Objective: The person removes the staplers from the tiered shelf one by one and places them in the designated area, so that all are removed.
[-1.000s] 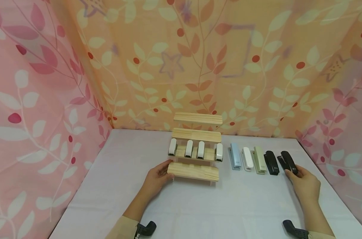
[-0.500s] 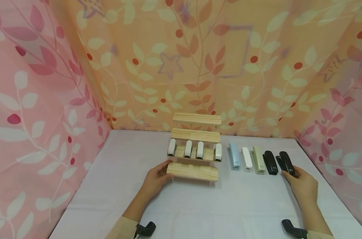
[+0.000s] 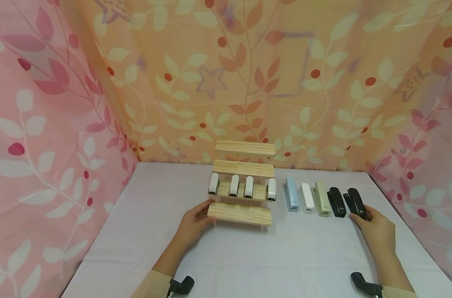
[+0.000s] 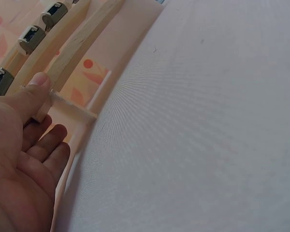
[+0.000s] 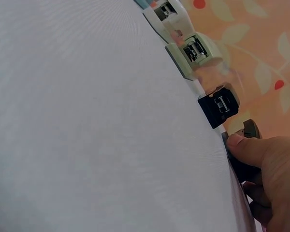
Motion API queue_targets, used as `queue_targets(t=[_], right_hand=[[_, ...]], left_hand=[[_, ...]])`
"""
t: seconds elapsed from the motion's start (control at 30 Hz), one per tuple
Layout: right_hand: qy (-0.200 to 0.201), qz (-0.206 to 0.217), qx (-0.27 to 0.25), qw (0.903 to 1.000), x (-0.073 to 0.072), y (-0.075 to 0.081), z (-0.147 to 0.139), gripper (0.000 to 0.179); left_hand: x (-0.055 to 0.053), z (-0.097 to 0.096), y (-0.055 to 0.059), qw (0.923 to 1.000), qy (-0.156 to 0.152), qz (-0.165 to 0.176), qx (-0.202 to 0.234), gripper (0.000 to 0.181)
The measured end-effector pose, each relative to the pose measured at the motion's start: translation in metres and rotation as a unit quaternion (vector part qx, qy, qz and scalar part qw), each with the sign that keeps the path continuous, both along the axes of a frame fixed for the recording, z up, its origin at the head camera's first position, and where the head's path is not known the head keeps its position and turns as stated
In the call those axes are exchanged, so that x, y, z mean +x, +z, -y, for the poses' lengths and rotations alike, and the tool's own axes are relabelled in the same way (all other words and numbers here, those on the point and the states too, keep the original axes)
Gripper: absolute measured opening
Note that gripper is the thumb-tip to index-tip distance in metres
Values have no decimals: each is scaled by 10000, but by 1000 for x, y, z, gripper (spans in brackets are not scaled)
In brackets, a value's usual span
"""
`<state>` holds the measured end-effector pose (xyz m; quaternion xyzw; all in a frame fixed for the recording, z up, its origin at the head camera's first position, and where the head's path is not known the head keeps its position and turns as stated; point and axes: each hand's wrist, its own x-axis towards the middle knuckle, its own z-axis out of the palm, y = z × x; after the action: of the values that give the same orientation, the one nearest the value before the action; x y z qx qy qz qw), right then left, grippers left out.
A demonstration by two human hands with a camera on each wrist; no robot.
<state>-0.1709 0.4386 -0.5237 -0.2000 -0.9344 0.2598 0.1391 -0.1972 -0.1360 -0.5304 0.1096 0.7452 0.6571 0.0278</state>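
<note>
My left hand [image 3: 193, 223] pinches the left end of a tiered wooden rack [image 3: 240, 214] at its lowest shelf. In the left wrist view the thumb lies on top of the shelf end, with fingers curled below it. Several small white staplers [image 3: 249, 187] stand in a row on the shelf above. At the right, my right hand [image 3: 378, 231] grips the near end of a black stapler [image 3: 355, 200], thumb on its left side. This stapler is the last of a row on the table; its near end is partly hidden by the fingers.
Left of the held stapler stand another black stapler [image 3: 337, 202], a pale green stapler [image 3: 322, 199], a white stapler [image 3: 307, 198] and a light blue stapler [image 3: 292, 194]. The rack's two upper shelves [image 3: 243, 168] rise behind. A white cloth [image 3: 278, 260] covers the table; patterned curtains [image 3: 166, 103] enclose it.
</note>
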Motion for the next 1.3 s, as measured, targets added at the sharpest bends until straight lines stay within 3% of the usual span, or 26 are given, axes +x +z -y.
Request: queue_targets(t=[0.27, 0.5, 0.8, 1.03, 1.3], right_hand=[[436, 143, 146, 9988, 7, 14, -6, 80], [292, 231, 115, 9992, 17, 37, -6, 80], [467, -445, -98, 9979, 16, 74, 29, 71], [617, -1144, -82, 9915, 14, 101, 63, 55], [1290, -1721, -226, 9763, 8, 122, 117, 49]], left_hand=[[0, -4, -2, 9999, -94, 62, 79, 74], [-2, -6, -5, 9999, -90, 31, 74, 71], [0, -2, -5, 10000, 28, -1, -22, 72], [-1, -3, -4, 10000, -76, -31, 19, 73], [-2, 2, -6, 10000, -8, -97, 20, 71]])
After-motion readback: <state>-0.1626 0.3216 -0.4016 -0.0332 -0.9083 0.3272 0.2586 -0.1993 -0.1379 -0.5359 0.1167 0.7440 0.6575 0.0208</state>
